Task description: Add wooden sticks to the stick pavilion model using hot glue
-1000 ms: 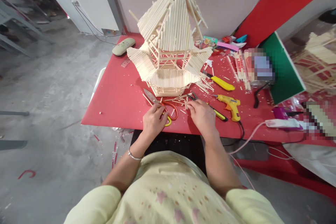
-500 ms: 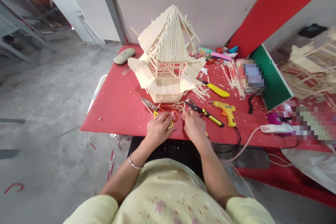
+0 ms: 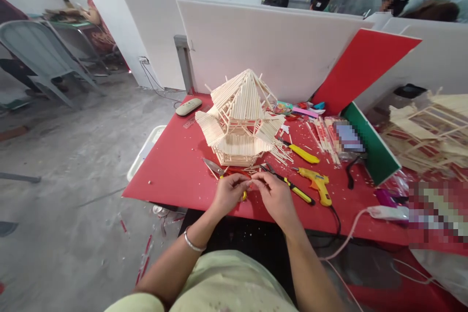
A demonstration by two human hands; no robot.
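Observation:
My left hand [image 3: 229,194] and my right hand [image 3: 273,196] meet above the table's front edge, fingertips pinched together. Whatever lies between them is too small to make out. Just behind stands a pavilion model [image 3: 243,122] of pale wooden sticks, with a pointed roof and flared lower eaves. Partly under my left hand lie scissors [image 3: 214,166], blades pointing to the far left. Beside my right hand are black-and-yellow pliers [image 3: 298,192]. A yellow glue gun [image 3: 317,185] lies farther right, and a yellow utility knife [image 3: 303,153] behind it.
The red table [image 3: 164,170] carries a remote control [image 3: 188,107] at its far left corner. Loose sticks [image 3: 282,152] are scattered right of the model. A green board [image 3: 373,144] stands at the right, before another stick model [image 3: 427,126]. A cable [image 3: 353,234] hangs over the front edge.
My hands have come together from apart, and their fingertips now meet. The view has tilted upward, showing more of the room behind the white boards. The model stays in place on the table.

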